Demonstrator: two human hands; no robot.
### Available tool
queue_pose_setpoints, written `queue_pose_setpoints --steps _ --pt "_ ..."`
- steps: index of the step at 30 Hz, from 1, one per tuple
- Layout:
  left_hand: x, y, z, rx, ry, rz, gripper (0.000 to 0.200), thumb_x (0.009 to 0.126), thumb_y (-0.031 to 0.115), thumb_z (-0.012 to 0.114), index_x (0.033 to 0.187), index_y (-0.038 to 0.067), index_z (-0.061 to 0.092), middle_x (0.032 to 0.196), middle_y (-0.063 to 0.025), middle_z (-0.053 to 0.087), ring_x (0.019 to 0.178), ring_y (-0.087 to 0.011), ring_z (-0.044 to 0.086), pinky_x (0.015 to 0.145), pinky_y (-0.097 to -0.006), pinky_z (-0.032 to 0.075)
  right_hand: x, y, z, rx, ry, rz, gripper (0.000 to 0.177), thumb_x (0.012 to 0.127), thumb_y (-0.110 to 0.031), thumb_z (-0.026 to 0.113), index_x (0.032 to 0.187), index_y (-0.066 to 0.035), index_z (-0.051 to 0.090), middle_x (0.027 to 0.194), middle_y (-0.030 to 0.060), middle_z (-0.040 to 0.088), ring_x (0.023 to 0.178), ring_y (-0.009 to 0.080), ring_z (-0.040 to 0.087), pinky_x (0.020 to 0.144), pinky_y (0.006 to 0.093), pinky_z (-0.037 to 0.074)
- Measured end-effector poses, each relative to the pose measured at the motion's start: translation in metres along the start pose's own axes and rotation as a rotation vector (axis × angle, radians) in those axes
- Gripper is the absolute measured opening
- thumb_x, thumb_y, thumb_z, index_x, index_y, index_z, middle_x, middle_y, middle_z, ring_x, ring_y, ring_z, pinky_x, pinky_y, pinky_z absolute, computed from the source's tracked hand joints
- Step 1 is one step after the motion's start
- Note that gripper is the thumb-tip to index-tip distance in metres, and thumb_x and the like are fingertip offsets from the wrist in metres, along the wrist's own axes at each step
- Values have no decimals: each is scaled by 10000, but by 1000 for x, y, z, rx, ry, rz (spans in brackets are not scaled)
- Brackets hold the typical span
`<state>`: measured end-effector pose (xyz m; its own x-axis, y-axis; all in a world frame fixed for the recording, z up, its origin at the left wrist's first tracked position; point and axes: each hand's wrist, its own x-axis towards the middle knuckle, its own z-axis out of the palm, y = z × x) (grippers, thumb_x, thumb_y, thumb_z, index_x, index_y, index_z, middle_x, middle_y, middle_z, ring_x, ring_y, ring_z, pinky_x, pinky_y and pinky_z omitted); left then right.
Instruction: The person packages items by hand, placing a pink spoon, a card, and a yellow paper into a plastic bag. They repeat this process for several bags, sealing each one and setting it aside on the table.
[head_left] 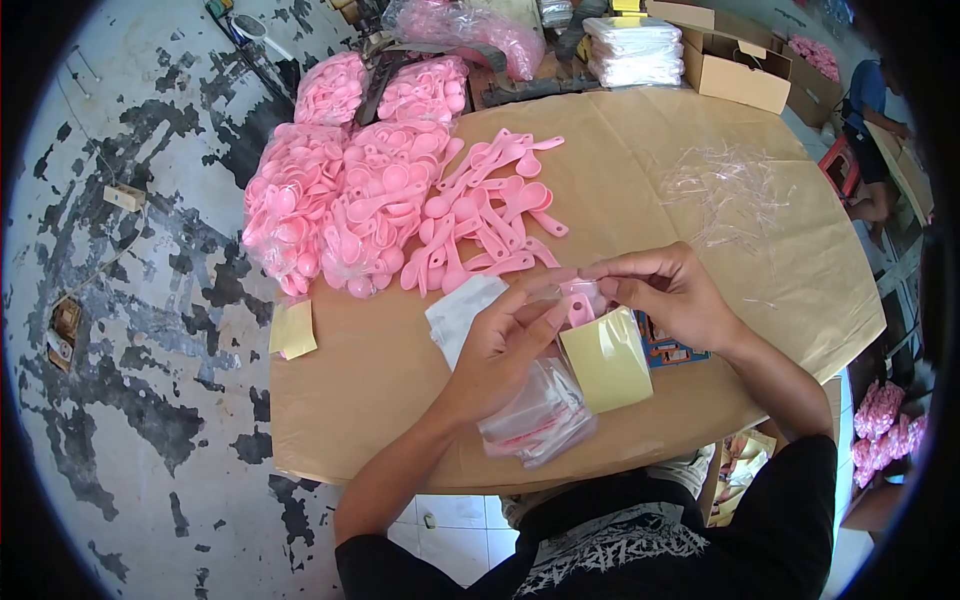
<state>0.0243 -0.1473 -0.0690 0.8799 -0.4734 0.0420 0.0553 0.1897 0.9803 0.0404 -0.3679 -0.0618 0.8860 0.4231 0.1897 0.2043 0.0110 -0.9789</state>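
Note:
Between my two hands is a small clear plastic bag (582,288) with a pink spoon (578,311) in it; the hole in the handle end shows. My left hand (505,340) pinches the bag's left side with thumb and fingers. On the other side, my right hand (672,292) pinches the top edge, fingers bent. Just below lies a pale yellow card (608,362) under glossy plastic. A pile of clear zip bags (540,415) with pinkish edges rests under my left wrist. White sheets or bags (465,310) lie beyond my left hand, partly covered by it.
Loose pink spoons (490,215) are heaped ahead, beside full bags of spoons (375,200). Thin clear plastic strips (725,195) lie scattered at the right. An open cardboard box (738,72) and stacked clear bags (636,52) stand at the far edge. Another person (872,130) sits far right.

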Motion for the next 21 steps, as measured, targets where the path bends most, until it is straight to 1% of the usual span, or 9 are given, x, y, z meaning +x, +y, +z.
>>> queue_pose_setpoints --steps 4,6,9,10,12,15,16,19,21 --pt "-2 2 -4 1 -1 -13 277 1006 105 457 1262 29 533 1166 -50 600 1021 -100 592 815 -246 511 0 -2 -3 -25 -21 -85 243 894 61 528 1071 13 687 918 57 703 857 83 620 777 242 507" --pt "0 -5 -8 92 -40 82 278 1001 65 435 1258 27 533 1164 -58 598 1046 -106 581 823 -234 494 0 3 -9 12 -61 -142 268 862 97 507 1018 2 703 891 69 708 834 106 635 766 256 508" --pt "2 -7 -12 230 -79 228 282 989 15 410 1239 21 540 1160 -70 594 1075 -113 562 837 -228 477 2 -1 -19 -279 -195 -323 281 814 114 499 954 -14 707 901 102 702 804 160 642 748 285 506" --pt "2 -7 -13 278 -89 278 284 985 -1 403 1231 18 543 1158 -74 593 1084 -114 555 843 -228 472 2 0 -21 -289 -205 -344 273 806 110 503 943 -15 703 896 102 697 801 166 637 744 291 502" --pt "-2 -2 -5 227 -44 193 282 983 -14 393 1212 12 554 1169 -81 587 1045 -114 571 841 -234 478 4 -1 -23 -318 -224 -391 255 790 102 512 922 -16 696 884 102 688 796 179 627 735 303 496" --pt "-3 3 3 156 -12 111 285 980 -30 381 1201 7 556 1154 -86 597 976 -114 592 841 -242 484 2 -7 -22 -258 -200 -282 201 794 88 508 862 -7 671 850 83 674 813 187 615 737 312 488" --pt "-4 3 4 133 -5 85 287 979 -35 377 1201 6 555 1143 -87 604 951 -114 599 841 -244 485 1 -9 -22 -267 -193 -279 189 797 83 507 848 -8 665 831 77 668 810 186 611 735 314 485" --pt "-3 -1 -4 330 -73 172 287 978 -33 377 1209 14 541 1040 -73 627 916 -102 606 801 -236 495 1 -10 -21 -296 -185 -292 160 803 70 513 817 -11 650 795 63 657 799 188 602 730 319 477" --pt "-2 -7 -10 330 -97 180 248 975 -23 397 1181 1 532 970 -60 625 923 -88 597 773 -225 496 2 -7 -23 -329 -194 -330 145 803 61 524 813 -15 648 797 60 657 791 197 598 728 324 474"
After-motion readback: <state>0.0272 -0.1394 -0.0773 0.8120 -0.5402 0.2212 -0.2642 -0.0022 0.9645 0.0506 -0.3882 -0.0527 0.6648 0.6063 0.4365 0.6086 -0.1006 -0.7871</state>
